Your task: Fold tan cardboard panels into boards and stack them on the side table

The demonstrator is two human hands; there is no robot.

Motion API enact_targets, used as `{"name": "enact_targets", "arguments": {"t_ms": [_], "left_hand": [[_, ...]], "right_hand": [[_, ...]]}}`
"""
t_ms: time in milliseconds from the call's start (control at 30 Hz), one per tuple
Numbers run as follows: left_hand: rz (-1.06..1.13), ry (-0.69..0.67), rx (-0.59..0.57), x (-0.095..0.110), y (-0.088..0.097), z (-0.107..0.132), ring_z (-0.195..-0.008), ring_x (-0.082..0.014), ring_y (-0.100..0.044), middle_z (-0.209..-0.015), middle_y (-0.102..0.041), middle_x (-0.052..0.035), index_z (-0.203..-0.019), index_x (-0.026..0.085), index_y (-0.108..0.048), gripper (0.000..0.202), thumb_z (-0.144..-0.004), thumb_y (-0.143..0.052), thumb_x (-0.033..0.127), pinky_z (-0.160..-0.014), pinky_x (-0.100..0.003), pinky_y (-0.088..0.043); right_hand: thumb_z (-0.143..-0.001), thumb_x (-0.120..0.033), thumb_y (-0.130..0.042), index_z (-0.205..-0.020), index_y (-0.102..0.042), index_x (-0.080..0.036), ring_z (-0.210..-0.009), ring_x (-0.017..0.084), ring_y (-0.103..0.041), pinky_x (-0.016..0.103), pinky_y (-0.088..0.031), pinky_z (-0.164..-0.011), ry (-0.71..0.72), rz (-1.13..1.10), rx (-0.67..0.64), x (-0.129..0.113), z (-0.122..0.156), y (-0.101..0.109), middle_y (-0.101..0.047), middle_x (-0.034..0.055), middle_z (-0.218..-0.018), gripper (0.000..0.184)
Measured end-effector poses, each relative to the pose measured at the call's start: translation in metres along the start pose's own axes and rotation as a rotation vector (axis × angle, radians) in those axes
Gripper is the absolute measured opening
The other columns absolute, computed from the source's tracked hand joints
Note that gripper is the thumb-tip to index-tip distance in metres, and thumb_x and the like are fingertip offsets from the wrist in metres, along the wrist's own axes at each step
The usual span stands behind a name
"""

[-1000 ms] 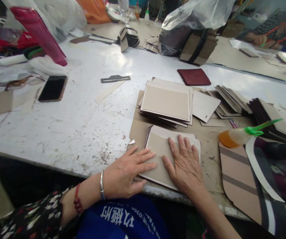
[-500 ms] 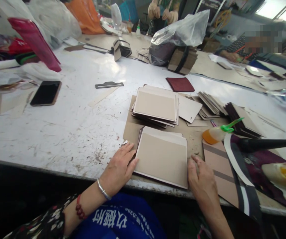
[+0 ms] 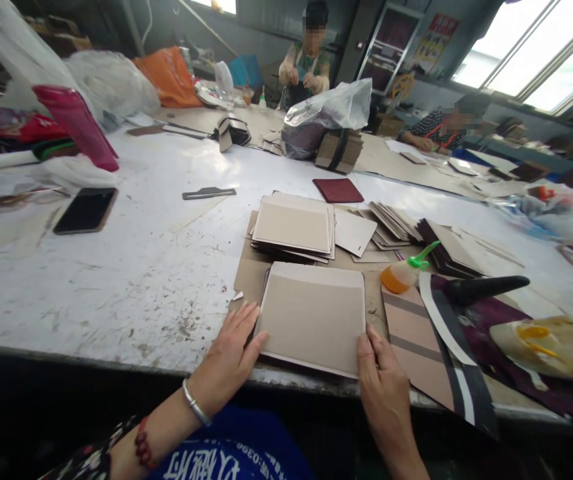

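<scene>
A stack of beige rectangular panels (image 3: 311, 323) with dark edges lies squarely in front of me at the table's front edge. My left hand (image 3: 234, 343) rests along the stack's left side, its fingers stretched out flat and the thumb against the panel edge. At the lower right edge, my right hand (image 3: 381, 363) has its thumb over the top panel and its fingers bent at the side, gripping it. Just behind lies a second stack of similar panels (image 3: 291, 223). Both stacks sit on a brown board (image 3: 249, 273).
To the right stand a glue bottle (image 3: 400, 275) with a green nozzle and a striped brown piece (image 3: 411, 333). A phone (image 3: 85, 211), a grey metal template (image 3: 209, 193) and a dark red piece (image 3: 338, 190) lie farther off. Two people work across the table.
My view has tilted up and shifted right. My right hand has closed in on the stack's right edge, thumb now over the panel. The top panel sits more evenly on the stack.
</scene>
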State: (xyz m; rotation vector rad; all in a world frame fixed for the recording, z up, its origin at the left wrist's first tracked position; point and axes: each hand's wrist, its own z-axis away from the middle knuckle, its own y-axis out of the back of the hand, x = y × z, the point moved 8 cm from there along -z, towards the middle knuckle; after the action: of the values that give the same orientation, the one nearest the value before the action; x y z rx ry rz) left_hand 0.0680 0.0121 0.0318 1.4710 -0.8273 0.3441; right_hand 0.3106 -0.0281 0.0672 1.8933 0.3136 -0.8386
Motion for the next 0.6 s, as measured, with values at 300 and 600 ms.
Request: {"name": "enact_targets", "arguments": {"t_ms": [300,600], "left_hand": [[0.786,0.305,0.106,-0.011,0.017,0.003,-0.086,-0.0214,-0.060,-0.090,-0.061,-0.0064,-0.096,0.019,-0.038,0.031,-0.082,-0.044,0.045,-0.076,-0.037,-0.048],[1.030,0.193,0.239,-0.002,0.069,-0.057,-0.070,-0.0153,-0.059,-0.074,-0.059,-0.0013,-0.098,0.018,-0.035,0.028,-0.082,-0.045,0.038,-0.066,-0.027,-0.045]], "right_hand": [[-0.075,-0.054,-0.046,-0.102,-0.059,-0.013,-0.094,0.025,-0.058,0.032,-0.048,-0.075,-0.218,-0.259,0.000,0.018,-0.004,-0.016,-0.063,0.0096,-0.100,0.050],[-0.082,-0.046,-0.042,-0.102,-0.059,-0.013,-0.085,0.023,-0.060,0.029,-0.049,-0.063,0.067,-0.229,0.030,-0.016,-0.104,-0.034,-0.065,0.0082,-0.092,0.043]]}}
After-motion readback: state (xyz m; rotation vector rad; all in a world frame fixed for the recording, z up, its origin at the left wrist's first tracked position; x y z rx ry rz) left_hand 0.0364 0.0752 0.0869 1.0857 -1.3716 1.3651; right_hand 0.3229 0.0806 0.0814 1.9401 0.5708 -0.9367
